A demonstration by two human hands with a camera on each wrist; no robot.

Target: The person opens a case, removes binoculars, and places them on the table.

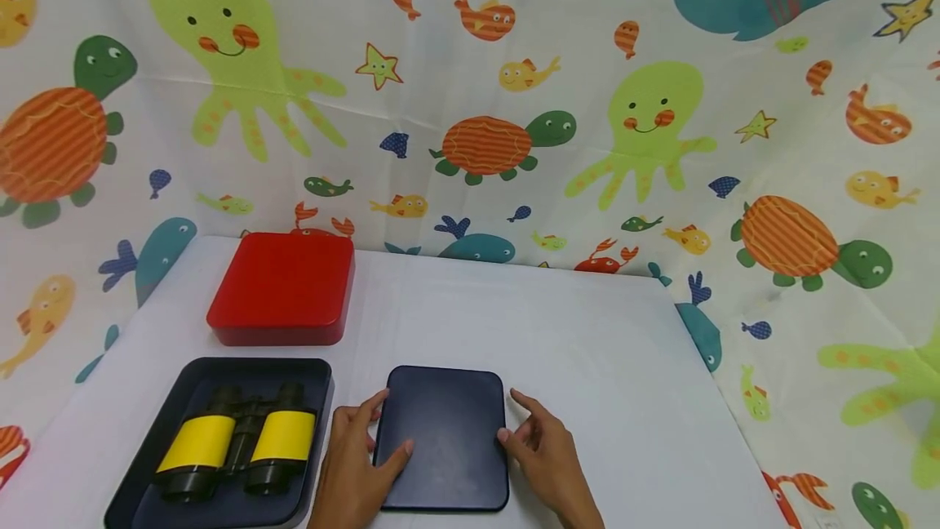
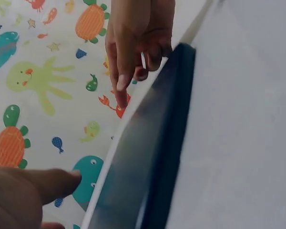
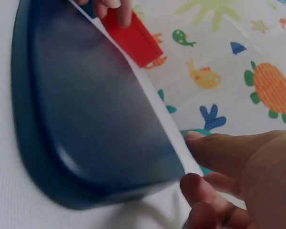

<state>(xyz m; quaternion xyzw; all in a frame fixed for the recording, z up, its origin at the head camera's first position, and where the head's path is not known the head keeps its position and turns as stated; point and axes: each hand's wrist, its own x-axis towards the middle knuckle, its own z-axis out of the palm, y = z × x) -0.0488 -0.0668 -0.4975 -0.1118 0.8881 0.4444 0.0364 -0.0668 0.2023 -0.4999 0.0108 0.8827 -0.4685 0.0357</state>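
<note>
left hand [image 1: 356, 462] and right hand [image 1: 545, 451], cut off below, flank a dark-blue box [image 1: 448, 443], each grip wide.

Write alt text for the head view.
A left hand and right hand flank a flat dark blue box or lid on a white table. To its left, yellow-banded binoculars lie in a dark tray, behind which sits a red box. A sea-animal cloth hangs behind.

The flat piece [image 1: 444, 439] is navy, the box [image 1: 282, 284] red, binoculars [image 1: 282, 435] black-yellow, backdrop [image 1: 455, 88] white with sea creatures [image 1: 488, 145].
</note>
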